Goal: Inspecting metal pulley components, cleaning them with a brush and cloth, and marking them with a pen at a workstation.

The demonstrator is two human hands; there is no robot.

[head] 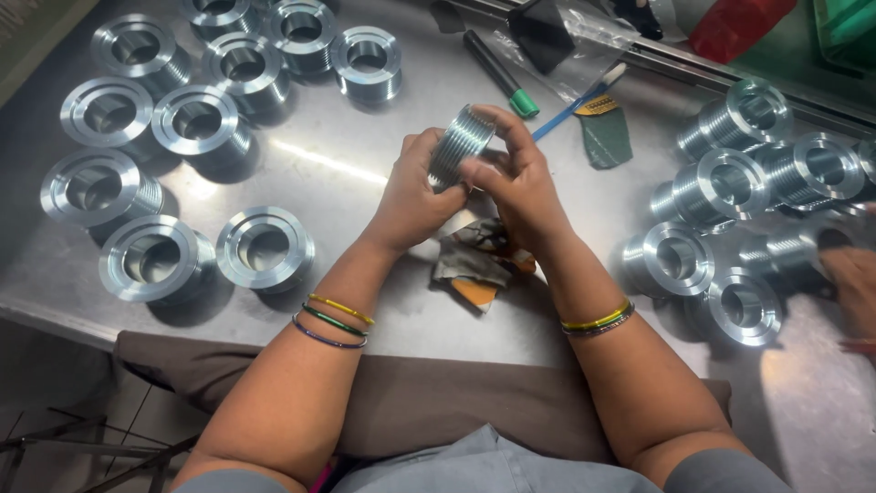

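A ribbed pulley (461, 146) is held up over the table (365, 173), the left hand (411, 196) and right hand (520, 187) both closing their fingers on it, seemingly to inspect it. Turning it needs a steady grip. Under the hands lies a worn orange sheet (479, 260); a green label (604, 137) lies behind.

both hands (470, 183) raised together, fingers curled closed, forearms converging

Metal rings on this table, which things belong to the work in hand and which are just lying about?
In hand:
grooved metal ring, held by left hand and right hand
metal rings at left
metal rings at right

Lying about:
green-capped marker
blue stick
crumpled scraps
red bag
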